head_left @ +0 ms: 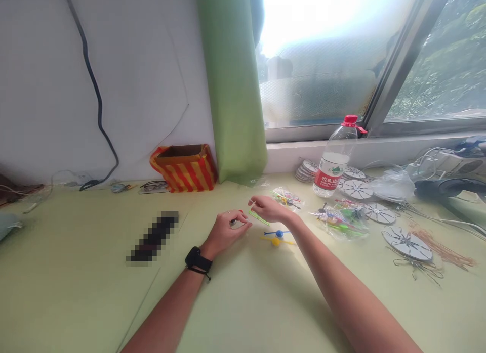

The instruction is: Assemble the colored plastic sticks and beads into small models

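Observation:
My left hand [227, 229], with a black watch [199, 260] on its wrist, is closed in a pinch just above the table. Small dark and red bits show between its fingers, too small to name. To its right, my right hand [268, 210] has its fingers bent together, with something thin and pale at the tips. A bright green plastic strip [259, 218] slants below those fingers; whether they grip it I cannot tell. Nearer me on the table lie a blue plastic piece [280, 233] with a ball on a stick and a similar yellow piece [276, 241].
Bags of colourful plastic parts [341, 219] lie right of my hands, beside a water bottle [329, 173] and several slotted white discs [407, 243]. A striped red-yellow box [186, 170] stands by the wall. At left is a pixelated dark object [154, 236].

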Demonstrator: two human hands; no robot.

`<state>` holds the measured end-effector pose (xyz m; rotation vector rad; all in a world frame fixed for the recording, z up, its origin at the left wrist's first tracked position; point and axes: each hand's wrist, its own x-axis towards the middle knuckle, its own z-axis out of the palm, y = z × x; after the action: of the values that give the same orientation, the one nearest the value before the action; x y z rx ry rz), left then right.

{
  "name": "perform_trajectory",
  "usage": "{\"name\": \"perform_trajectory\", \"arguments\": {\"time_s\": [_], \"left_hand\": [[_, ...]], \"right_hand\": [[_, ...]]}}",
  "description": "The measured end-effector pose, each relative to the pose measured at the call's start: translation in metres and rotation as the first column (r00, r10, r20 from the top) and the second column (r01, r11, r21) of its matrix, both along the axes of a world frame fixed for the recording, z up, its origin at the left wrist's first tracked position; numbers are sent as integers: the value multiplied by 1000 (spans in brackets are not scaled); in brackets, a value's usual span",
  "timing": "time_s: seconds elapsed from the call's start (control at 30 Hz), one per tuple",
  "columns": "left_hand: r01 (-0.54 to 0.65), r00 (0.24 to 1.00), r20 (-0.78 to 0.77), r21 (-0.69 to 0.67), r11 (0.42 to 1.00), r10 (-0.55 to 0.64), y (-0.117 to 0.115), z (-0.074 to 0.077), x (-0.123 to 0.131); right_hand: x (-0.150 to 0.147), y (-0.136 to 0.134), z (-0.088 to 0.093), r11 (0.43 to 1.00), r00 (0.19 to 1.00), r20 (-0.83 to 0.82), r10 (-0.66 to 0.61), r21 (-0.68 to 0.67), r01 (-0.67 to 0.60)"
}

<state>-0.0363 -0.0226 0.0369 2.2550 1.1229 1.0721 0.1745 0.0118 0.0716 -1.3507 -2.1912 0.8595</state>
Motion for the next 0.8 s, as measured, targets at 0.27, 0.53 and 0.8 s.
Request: {"name": "perform_trajectory", "arguments": {"time_s": [0.27,0.53,0.8], "left_hand": [[10,976,-219,69,998,5,7,0,-15],[15,975,-224,45,999,-4,16,-15,-19],[-18,982,-189,34,999,24,16,-14,-20]], "right_hand": [[29,3,6,1000,979,202,-30,-4,31],[51,-7,23,953,937,297,182,-286,-95],[48,-8,22,940,921,360,148,-340,-18]]}}
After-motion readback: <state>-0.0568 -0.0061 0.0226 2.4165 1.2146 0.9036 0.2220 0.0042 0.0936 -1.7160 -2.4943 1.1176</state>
